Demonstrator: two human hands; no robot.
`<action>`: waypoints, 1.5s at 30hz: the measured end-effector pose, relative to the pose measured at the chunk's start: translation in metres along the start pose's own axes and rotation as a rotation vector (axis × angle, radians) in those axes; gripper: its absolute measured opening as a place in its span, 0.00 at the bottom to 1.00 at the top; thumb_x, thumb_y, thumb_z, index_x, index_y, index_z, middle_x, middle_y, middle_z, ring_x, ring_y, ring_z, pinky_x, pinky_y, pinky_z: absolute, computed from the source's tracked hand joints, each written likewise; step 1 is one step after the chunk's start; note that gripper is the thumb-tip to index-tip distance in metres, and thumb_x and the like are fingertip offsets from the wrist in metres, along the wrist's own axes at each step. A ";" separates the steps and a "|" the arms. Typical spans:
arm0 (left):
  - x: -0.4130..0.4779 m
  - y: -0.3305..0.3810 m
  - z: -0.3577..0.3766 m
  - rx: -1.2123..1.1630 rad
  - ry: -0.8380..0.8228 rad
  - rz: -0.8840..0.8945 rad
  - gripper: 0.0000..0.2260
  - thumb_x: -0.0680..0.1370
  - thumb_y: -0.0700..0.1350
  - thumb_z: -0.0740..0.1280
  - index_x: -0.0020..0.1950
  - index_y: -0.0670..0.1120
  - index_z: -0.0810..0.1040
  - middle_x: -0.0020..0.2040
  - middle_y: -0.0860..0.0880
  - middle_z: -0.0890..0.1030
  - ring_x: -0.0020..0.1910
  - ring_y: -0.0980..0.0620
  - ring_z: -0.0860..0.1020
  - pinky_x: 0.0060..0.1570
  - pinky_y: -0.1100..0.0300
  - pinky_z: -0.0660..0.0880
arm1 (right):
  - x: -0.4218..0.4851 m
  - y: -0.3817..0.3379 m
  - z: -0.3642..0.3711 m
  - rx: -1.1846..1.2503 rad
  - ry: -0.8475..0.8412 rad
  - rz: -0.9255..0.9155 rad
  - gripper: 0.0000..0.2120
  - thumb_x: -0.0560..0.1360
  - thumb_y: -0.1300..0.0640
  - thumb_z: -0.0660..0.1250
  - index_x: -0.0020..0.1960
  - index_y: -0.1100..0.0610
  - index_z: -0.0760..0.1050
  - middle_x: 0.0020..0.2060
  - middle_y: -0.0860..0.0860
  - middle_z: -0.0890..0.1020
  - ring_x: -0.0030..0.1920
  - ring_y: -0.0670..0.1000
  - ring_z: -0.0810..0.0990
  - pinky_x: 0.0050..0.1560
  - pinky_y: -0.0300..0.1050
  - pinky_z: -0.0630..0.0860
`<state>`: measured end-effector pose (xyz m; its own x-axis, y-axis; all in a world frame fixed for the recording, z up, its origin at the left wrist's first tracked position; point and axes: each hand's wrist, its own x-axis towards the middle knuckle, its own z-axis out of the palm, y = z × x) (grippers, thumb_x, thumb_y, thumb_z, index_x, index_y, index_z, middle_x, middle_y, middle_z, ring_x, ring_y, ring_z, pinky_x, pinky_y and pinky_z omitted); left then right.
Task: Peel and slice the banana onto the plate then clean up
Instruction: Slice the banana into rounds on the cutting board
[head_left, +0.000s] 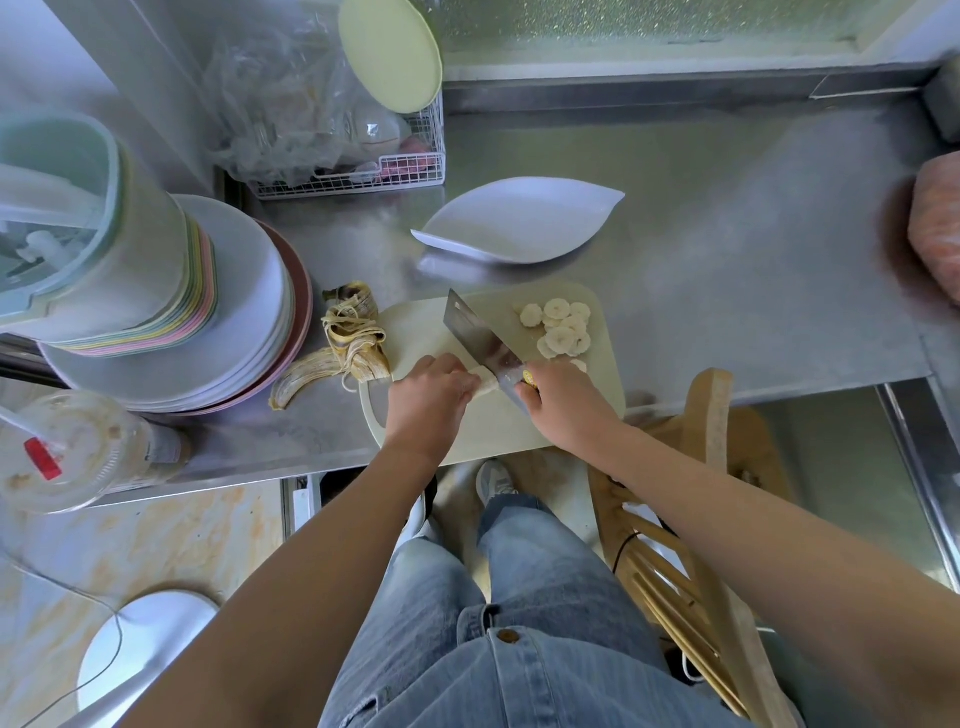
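On the pale cutting board (415, 322) my left hand (428, 397) holds down the short remaining piece of peeled banana (483, 382). My right hand (558, 402) grips the handle of a cleaver (475, 330), whose blade rests across the banana right beside my left fingers. Several round banana slices (561, 327) lie in a pile at the board's far right. The empty banana peel (343, 345) lies on the steel counter just left of the board. A white leaf-shaped plate (519, 221) stands behind the board, with nothing on it.
A tall stack of plates and bowls (171, 301) fills the counter's left side, with a plastic cup (67, 449) in front. A wire dish rack (363, 171) with a green plate stands at the back. A wooden chair (701, 467) is by my right leg.
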<state>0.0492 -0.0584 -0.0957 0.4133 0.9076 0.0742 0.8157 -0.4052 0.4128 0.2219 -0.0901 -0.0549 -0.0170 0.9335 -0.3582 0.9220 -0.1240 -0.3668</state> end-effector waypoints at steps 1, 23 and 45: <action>0.000 0.000 0.000 0.001 0.000 0.001 0.06 0.65 0.40 0.77 0.34 0.50 0.83 0.37 0.53 0.81 0.35 0.48 0.78 0.24 0.62 0.71 | 0.000 -0.001 0.003 0.009 -0.001 0.009 0.07 0.81 0.55 0.56 0.45 0.57 0.66 0.33 0.49 0.68 0.39 0.52 0.67 0.40 0.44 0.61; 0.000 -0.001 -0.001 -0.017 0.013 0.011 0.07 0.64 0.38 0.76 0.33 0.50 0.82 0.37 0.53 0.81 0.36 0.47 0.78 0.24 0.59 0.73 | -0.004 -0.003 -0.007 0.027 0.061 -0.013 0.12 0.81 0.54 0.56 0.52 0.62 0.73 0.38 0.51 0.70 0.40 0.51 0.68 0.41 0.42 0.62; -0.001 -0.001 -0.001 -0.005 0.008 0.019 0.07 0.67 0.40 0.75 0.32 0.49 0.81 0.38 0.52 0.81 0.36 0.47 0.78 0.23 0.59 0.72 | 0.002 0.001 0.000 0.051 0.098 0.008 0.14 0.81 0.52 0.56 0.52 0.61 0.73 0.40 0.56 0.79 0.43 0.58 0.78 0.40 0.45 0.68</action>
<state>0.0474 -0.0584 -0.0950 0.4254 0.9006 0.0895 0.8056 -0.4219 0.4161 0.2232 -0.0889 -0.0562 0.0302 0.9605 -0.2767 0.9009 -0.1460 -0.4086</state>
